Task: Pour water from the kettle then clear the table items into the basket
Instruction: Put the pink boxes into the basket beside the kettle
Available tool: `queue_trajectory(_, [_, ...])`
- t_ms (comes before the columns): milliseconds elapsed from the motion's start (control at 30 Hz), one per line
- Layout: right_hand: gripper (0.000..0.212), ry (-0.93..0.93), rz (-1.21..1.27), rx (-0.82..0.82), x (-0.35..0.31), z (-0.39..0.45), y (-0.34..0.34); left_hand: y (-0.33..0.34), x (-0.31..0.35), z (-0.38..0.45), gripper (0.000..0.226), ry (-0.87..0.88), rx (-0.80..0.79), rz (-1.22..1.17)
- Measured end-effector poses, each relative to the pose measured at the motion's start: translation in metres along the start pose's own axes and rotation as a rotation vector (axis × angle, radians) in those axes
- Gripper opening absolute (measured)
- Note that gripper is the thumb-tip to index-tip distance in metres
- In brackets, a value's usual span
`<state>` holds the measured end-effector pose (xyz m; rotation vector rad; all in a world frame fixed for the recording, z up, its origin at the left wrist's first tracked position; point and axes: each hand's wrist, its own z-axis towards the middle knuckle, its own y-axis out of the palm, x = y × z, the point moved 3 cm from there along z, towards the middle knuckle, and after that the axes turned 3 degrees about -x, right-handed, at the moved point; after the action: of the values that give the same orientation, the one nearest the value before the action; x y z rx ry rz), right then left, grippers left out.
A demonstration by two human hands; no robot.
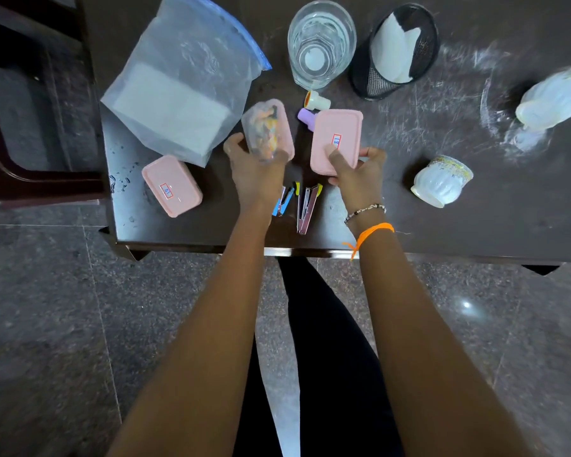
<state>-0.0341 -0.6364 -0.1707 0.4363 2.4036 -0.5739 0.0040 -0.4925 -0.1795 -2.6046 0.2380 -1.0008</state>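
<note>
From far left I see a closed pink plastic box (171, 185) flat on the dark scuffed desk (442, 232), beside a frosted zip bag (182, 90) with a white block inside. My left hand (256, 169) has its grip curled round a small clear tub (267, 131) of coloured bits, lifted and tilted; my right hand (360, 171) pinches the near edge of its flat pink lid (337, 141), thumb on top. Two staplers (299, 204) lie below the hands; further right are a ribbed glass of water (320, 44), a black mesh cup (394, 51), a white fluted cup (442, 181) and a blurred white kettle (554, 98).
</note>
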Motion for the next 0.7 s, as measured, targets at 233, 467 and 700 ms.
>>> queue_trajectory(233, [0.021, -0.01, 0.203, -0.175, -0.016, -0.043, 0.017, -0.037, 0.002, -0.05, 0.046, -0.182, -0.436, -0.88])
queue_trajectory(467, [0.02, -0.149, 0.119, -0.418, -0.043, -0.093, 0.067, -0.1, 0.002, -0.056, 0.041, -0.21, -0.365, -0.97])
queue_trajectory(700, [0.023, -0.22, 0.014, -0.668, -0.07, -0.144, 0.154, -0.194, -0.001, -0.05, 0.034, 0.033, -0.179, -0.899])
